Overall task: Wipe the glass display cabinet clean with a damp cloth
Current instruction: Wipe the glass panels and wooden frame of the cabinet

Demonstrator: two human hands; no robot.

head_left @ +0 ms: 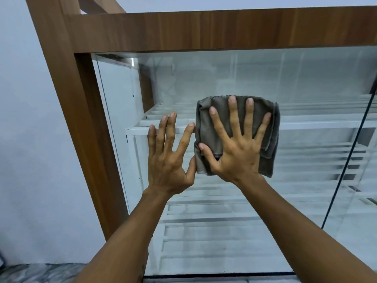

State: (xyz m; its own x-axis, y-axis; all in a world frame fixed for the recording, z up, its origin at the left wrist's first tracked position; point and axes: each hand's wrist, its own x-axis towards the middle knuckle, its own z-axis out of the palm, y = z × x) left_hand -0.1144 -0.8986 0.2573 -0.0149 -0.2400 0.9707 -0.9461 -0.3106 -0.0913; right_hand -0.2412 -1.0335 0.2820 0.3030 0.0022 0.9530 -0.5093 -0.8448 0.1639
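Rightward, open glass [306,78] stretches past the cloth [206,129].

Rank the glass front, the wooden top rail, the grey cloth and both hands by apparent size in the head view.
1. glass front
2. wooden top rail
3. grey cloth
4. left hand and right hand: they look alike, so they are not ranked.

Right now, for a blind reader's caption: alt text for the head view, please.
The right hand presses a folded grey cloth flat against the glass front of a wood-framed display cabinet; the left hand rests open on the glass beside it.
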